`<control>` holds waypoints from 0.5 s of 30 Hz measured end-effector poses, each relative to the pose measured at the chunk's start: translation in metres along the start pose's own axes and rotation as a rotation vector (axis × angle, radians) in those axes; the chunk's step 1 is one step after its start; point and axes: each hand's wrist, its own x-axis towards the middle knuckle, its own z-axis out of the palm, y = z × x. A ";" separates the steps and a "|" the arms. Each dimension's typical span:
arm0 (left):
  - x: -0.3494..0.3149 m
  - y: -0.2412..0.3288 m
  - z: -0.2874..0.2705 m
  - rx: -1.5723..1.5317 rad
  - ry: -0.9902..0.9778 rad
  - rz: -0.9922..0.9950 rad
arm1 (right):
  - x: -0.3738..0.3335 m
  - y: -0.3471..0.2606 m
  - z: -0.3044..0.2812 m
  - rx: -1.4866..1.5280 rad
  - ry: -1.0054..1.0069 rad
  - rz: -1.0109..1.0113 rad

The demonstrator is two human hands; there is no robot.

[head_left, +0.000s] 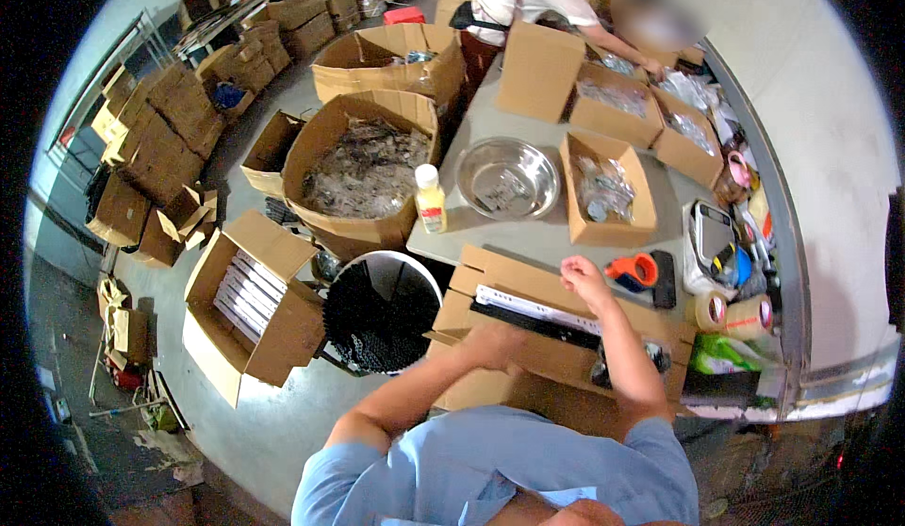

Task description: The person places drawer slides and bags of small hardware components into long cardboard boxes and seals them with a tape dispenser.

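Observation:
In front of me a flattened-open cardboard box (471, 267) lies on the table. Inside it is a long white strip with holes (537, 305), alongside a black strip (566, 330). My left hand (495, 345) rests low over the box's near side by the black strip; its fingers are blurred and partly hidden. Above the right end of the white strip, my right hand (586, 283) is raised with its fingers curled together. Whatever it may hold is too small to make out. Under my right forearm sits a clear plastic bag (656, 354) of small parts.
A steel bowl (507, 179), a bottle (430, 200) and a carton of bagged parts (611, 191) stand beyond. An orange tape dispenser (632, 271) and tape rolls (749, 316) lie right. Left are a bin of black pieces (385, 314) and a carton of white strips (250, 295). A co-worker (523, 3) reaches into cartons.

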 end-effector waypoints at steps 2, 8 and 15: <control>-0.017 0.024 -0.029 -0.019 0.038 -0.148 | 0.070 0.008 0.015 -0.379 0.081 -0.203; -0.032 0.020 -0.031 -0.011 0.019 -0.110 | 0.196 -0.054 0.074 -0.936 0.174 -0.335; -0.015 0.004 -0.015 0.029 0.079 -0.039 | 0.256 -0.041 0.061 -1.221 -0.001 0.033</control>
